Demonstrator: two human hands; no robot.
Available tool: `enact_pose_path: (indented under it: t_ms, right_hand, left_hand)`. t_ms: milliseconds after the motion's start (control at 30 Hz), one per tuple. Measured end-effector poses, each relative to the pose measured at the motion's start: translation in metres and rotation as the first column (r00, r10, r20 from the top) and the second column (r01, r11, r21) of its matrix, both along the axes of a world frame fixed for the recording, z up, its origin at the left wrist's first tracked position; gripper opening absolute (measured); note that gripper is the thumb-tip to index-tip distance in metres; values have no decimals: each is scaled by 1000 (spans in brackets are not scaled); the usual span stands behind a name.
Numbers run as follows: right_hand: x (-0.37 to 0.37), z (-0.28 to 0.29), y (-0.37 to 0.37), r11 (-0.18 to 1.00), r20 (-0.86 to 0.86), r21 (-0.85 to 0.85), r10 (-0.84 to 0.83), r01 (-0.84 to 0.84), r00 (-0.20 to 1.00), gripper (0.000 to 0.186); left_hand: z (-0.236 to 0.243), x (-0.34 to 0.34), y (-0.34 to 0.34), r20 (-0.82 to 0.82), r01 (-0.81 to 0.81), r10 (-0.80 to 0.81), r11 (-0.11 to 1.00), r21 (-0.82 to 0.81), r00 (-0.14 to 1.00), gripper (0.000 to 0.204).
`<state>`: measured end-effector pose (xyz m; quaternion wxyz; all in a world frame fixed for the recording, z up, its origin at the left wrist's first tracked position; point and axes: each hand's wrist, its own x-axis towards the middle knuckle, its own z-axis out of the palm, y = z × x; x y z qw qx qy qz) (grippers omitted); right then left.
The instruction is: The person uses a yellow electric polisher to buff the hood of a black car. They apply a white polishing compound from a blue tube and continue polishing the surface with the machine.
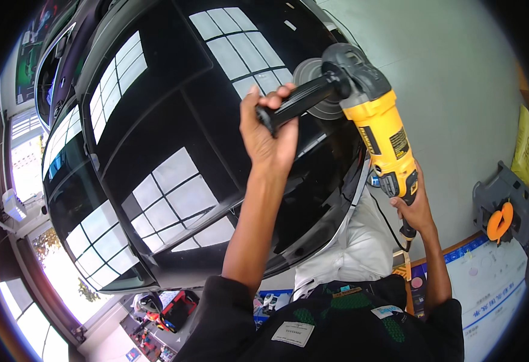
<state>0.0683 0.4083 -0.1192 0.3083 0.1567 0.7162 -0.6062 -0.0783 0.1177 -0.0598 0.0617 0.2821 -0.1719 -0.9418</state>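
Observation:
A yellow and grey power polisher [378,117] is held over the glossy black roof of a car [168,108]. My left hand [269,133] grips its black side handle [297,99]. My right hand [416,208] is closed around the polisher's rear grip, where a black cord leaves it. The round pad [313,75] at the tool's head sits against the black paint near the roof's edge. The roof mirrors bright window panes.
Grey floor [445,78] lies to the right of the car. A grey holder with an orange part [501,218] and a yellow bag [525,142] stand at the far right. A white and blue board [487,283] lies by my right side. Windows line the left.

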Motion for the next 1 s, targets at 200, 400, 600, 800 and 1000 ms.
enact_pose_path:
  t_ms: [200, 400, 600, 800, 1000]
  right_hand:
    - [51, 3, 0, 995, -51, -69, -77, 74, 996, 114]
    - [78, 30, -58, 989, -209, -68, 112, -129, 971, 111]
    - [106, 49, -139, 903, -300, -82, 382, -423, 874, 111]
    - [126, 97, -209, 662, -262, -115, 699, -741, 665, 106]
    - [198, 144, -230, 307, -228, -433, 873, -848, 432, 111]
  left_hand:
    - [-1, 40, -12, -20, 26, -24, 996, 91, 1000, 30]
    - [39, 121, -94, -107, -123, 126, 992, 33, 986, 32]
    - [76, 226, -188, -168, -382, 370, 923, -44, 913, 32]
    - [145, 356, -255, -378, -530, 427, 816, -230, 822, 33]
    - [224, 530, -217, -614, -689, 322, 426, -586, 721, 35]
